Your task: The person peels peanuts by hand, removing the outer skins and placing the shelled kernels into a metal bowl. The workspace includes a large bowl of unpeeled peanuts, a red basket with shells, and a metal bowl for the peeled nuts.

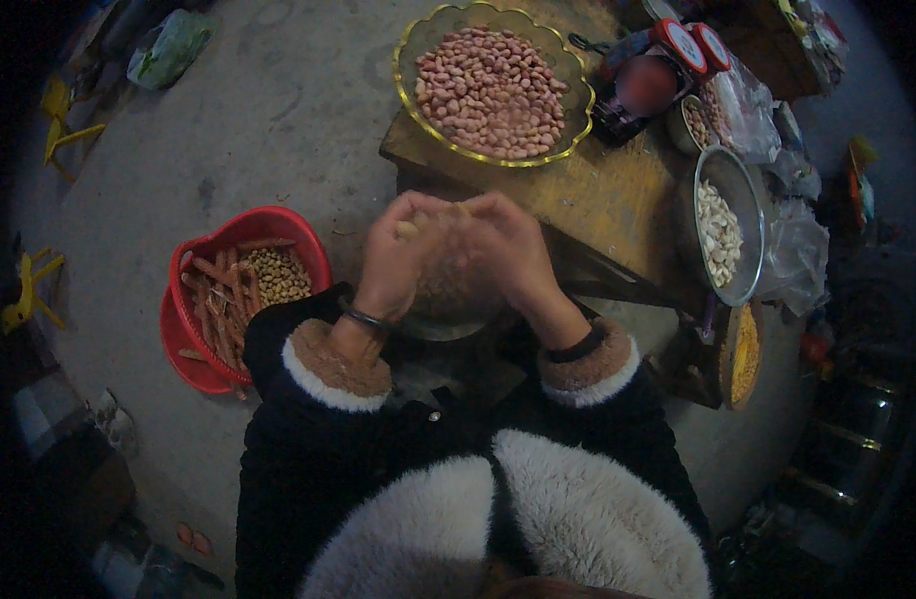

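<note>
My left hand (400, 258) and my right hand (512, 251) meet fingertip to fingertip over a round bowl (447, 329) at my lap. Both pinch a small pale piece (459, 210), perhaps a peanut in its shell; motion blur hides its detail. Another pale, shell-like piece (408, 228) rests against my left fingers. What lies in the lap bowl is blurred and partly covered by my hands. Beyond them, a scalloped, gold-rimmed bowl (409, 123) full of pinkish shelled peanuts (492, 93) stands on a wooden table (615, 217).
Left on the floor, a red plastic basket (308, 224) holds corn cobs (222, 299) and small greenish-brown beans or nuts (280, 275). Right, a metal bowl (759, 217) holds white seeds (718, 232), near red-lidded jars (680, 45), plastic bags (791, 247) and a container of yellow grains (744, 356).
</note>
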Action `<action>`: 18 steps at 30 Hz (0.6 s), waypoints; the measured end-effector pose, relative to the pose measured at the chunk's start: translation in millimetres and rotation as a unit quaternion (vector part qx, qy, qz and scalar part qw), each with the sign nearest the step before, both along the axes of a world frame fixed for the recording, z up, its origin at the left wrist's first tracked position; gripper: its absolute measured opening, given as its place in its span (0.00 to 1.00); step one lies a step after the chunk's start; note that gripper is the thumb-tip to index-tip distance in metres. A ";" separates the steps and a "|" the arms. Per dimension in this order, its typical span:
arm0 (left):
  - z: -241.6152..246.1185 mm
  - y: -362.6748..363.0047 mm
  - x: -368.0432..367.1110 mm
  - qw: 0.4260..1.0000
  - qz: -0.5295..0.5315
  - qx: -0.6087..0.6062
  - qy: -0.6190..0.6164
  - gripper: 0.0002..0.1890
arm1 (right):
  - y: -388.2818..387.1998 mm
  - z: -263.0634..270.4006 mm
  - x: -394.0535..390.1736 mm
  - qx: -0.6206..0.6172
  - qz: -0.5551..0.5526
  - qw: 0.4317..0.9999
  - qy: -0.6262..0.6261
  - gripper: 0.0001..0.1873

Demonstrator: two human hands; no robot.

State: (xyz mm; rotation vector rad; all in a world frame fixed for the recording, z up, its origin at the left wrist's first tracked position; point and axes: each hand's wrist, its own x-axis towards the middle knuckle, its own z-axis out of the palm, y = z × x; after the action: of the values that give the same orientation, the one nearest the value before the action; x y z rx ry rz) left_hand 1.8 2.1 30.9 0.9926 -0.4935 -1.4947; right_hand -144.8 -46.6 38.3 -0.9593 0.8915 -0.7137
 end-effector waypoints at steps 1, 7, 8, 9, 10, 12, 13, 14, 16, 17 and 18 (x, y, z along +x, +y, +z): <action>-0.5 0.6 1.2 1.000 0.001 0.000 0.004 0.07 | -0.1 0.0 1.1 0.033 -0.005 0.999 -0.023 0.09; 0.2 0.2 2.5 0.999 0.008 -0.002 0.046 0.08 | -1.2 7.4 0.3 0.141 -0.013 0.978 -0.154 0.10; 1.7 -0.1 2.0 0.999 0.008 -0.002 0.051 0.09 | -1.1 8.5 -0.1 0.139 -0.019 0.978 -0.156 0.11; 2.9 -0.4 2.5 0.998 0.010 -0.001 0.056 0.09 | -1.4 12.0 1.7 0.138 -0.023 0.977 -0.159 0.11; 1.7 -0.9 3.1 0.998 0.005 0.004 0.054 0.09 | -3.9 17.5 2.4 0.111 -0.036 0.981 -0.158 0.12; -4.4 -0.1 5.2 0.999 -0.001 0.016 0.051 0.10 | -14.4 35.6 3.0 0.058 -0.061 0.984 -0.157 0.12; -5.6 0.3 5.7 0.998 -0.007 0.029 0.060 0.10 | -21.3 50.8 3.8 -0.016 -0.070 0.993 -0.096 0.12; -6.6 1.0 6.5 0.997 -0.012 0.042 0.068 0.11 | -29.9 67.7 4.8 -0.090 -0.078 0.992 -0.035 0.12; -9.6 -1.9 5.7 0.993 -0.027 0.058 0.102 0.12 | -51.6 76.0 -1.0 -0.269 -0.096 0.952 0.107 0.11; -12.3 -2.2 6.3 0.990 -0.030 0.064 0.124 0.13 | -64.4 68.8 -4.1 -0.367 -0.101 0.907 0.181 0.10; -15.3 -3.1 7.1 0.986 -0.034 0.071 0.147 0.13 | -70.8 66.9 -5.3 -0.457 -0.104 0.846 0.254 0.10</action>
State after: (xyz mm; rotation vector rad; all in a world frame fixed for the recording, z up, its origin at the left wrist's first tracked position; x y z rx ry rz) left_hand 8.9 -0.9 15.7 0.8506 -0.2126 -1.7237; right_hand -150.1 -117.3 105.2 -1.9937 1.1405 -1.1390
